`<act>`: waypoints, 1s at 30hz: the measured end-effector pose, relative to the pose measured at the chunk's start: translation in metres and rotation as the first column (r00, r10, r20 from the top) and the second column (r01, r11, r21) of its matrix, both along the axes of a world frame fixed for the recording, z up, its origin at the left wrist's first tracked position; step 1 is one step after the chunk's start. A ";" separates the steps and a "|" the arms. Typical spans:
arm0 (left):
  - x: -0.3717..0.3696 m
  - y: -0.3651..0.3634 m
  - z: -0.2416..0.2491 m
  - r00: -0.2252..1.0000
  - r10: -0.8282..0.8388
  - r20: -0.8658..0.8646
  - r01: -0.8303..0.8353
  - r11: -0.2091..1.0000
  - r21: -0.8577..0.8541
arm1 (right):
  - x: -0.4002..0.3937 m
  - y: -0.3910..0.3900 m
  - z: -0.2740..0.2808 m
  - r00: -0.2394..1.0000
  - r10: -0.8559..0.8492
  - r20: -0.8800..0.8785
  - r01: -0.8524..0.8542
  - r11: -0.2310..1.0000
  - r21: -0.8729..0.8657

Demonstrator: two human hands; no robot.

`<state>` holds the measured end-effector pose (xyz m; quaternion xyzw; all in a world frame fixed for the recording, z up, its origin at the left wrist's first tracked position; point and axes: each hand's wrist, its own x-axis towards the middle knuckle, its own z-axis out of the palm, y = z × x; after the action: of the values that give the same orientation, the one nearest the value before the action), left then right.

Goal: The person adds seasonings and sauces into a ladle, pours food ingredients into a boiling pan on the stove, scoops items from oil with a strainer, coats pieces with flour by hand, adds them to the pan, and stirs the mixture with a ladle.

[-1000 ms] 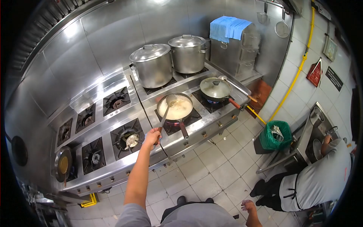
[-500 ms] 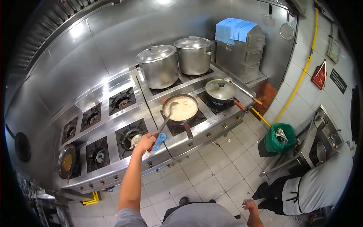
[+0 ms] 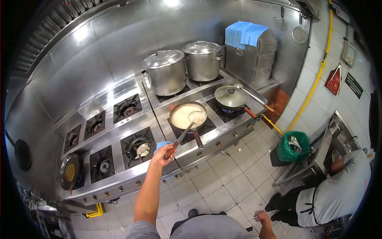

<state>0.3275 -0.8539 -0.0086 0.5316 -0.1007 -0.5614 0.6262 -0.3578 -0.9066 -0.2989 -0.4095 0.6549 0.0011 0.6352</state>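
Gripping the wooden end of a long ladle (image 3: 184, 133), left hand (image 3: 163, 154) is clenched around the handle out over the front edge of the stove (image 3: 119, 175). Ladle shaft runs up and right from the fist; its bowl sits inside the frying pan (image 3: 188, 115), in pale, creamy contents. Blue cloth (image 3: 160, 145) lies just behind the knuckles, touching or nearly so (can't tell which). Right hand (image 3: 261, 216) hangs low near the floor, well apart from the stove, fingers loose, holding nothing.

Pan sits on a front burner, its handle pointing toward the person. Right of it, a smaller pan under a glass lid (image 3: 228, 96). Behind, two tall lidded stockpots (image 3: 165, 71), side by side. Left burners are bare cast-iron grates; a small pan of yellowish liquid (image 3: 68, 172) at far left.

Stove, backsplash and hood all brushed stainless, glare spots up top. Steel cabinet (image 3: 254, 59) in the corner with folded blue towels on it. Floor is pale square tile. Green-lined bin (image 3: 292, 145) at right; beyond it another person in grey shirt and dark apron (image 3: 338, 195) bends over a steel sink. Yellow pipe runs down the tiled wall.
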 end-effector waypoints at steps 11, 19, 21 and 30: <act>-0.027 0.002 -0.046 0.963 0.120 -0.240 -0.162 0.973 -0.165 | -0.017 0.011 -0.017 0.999 -0.045 -0.002 0.045 0.997 0.068; -0.027 0.007 -0.027 0.992 0.124 -0.016 -0.124 0.975 -0.184 | -0.009 0.005 -0.001 1.000 -0.006 -0.002 0.006 0.999 0.037; -0.027 0.007 -0.020 0.993 0.120 0.014 -0.115 0.974 -0.197 | -0.008 0.004 0.000 1.000 -0.006 -0.003 0.007 0.999 0.047; -0.029 0.006 0.010 0.970 0.176 0.169 -0.148 0.975 -0.165 | -0.002 0.001 0.011 0.999 -0.048 -0.009 0.048 0.998 0.031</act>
<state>0.2990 -0.8479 0.0014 0.5382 -0.1559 -0.4479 0.6967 -0.3600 -0.9059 -0.2882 -0.3835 0.6669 -0.0023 0.6388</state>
